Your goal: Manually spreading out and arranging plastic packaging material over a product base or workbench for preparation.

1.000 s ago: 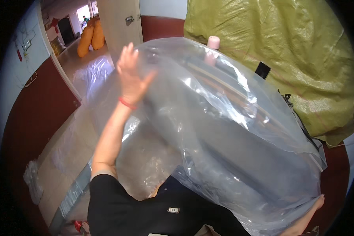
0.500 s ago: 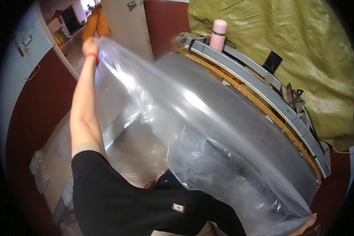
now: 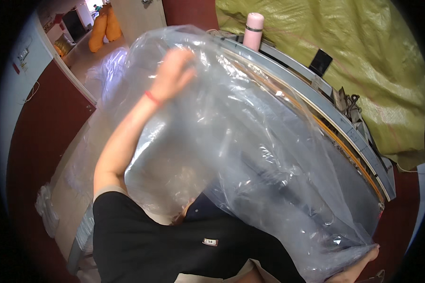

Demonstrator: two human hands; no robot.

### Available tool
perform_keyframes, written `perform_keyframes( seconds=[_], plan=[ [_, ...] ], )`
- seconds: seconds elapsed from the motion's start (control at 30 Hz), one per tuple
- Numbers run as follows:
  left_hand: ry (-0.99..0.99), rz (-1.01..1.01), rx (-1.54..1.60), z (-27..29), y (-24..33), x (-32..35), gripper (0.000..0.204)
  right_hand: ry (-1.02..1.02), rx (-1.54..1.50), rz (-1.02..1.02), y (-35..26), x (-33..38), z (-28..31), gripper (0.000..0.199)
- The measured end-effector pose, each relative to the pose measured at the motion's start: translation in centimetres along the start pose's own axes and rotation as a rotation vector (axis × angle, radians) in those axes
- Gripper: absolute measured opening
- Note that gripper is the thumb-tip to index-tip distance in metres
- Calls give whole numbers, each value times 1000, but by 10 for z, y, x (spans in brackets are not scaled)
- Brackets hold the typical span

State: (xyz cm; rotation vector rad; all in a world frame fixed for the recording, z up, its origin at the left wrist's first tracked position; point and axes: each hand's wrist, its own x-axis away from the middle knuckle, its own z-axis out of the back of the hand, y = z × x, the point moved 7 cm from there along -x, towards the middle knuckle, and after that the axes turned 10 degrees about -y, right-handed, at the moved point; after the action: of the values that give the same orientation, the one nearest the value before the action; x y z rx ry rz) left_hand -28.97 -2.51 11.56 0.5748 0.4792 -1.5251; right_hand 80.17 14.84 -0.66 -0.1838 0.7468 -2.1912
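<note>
A large clear plastic sheet (image 3: 250, 132) billows in loose folds across the grey machine bed in front of me. My left hand (image 3: 174, 73), with a red band at the wrist, is over its far left part. That hand is blurred by motion, but its thumb stands apart from the fingers and nothing shows between them. Low at the right, my right hand (image 3: 372, 254) is closed on the gathered corner of the plastic sheet, its fingers partly hidden by the film.
Along the far side runs a curved-looking metal rail (image 3: 316, 89) with an orange strip (image 3: 335, 137). A pink bottle (image 3: 253, 32) and a dark phone (image 3: 321, 62) rest by it. Behind hangs a yellow-green tarp (image 3: 363, 70). Orange sacks (image 3: 101, 30) stand beyond the doorway at far left.
My left hand has come back from the far left toward the middle and loosened from the sheet. The taut sheet has gone slack and puffed up. My right hand keeps its corner.
</note>
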Motion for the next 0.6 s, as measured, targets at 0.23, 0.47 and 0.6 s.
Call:
perform_keyframes(
  seconds=[0.23,0.47,0.6],
  plan=[
    [-554,319,78,-114,-48,75,78,-87,-116,158,-14,-13,-20,49],
    [-430,172,273,-111,-4,104,73,-46,-163,192,-45,-14,-45,44],
    [-525,353,22,-119,-1,95,30,-57,-65,181,-41,-36,-56,47]
  ],
)
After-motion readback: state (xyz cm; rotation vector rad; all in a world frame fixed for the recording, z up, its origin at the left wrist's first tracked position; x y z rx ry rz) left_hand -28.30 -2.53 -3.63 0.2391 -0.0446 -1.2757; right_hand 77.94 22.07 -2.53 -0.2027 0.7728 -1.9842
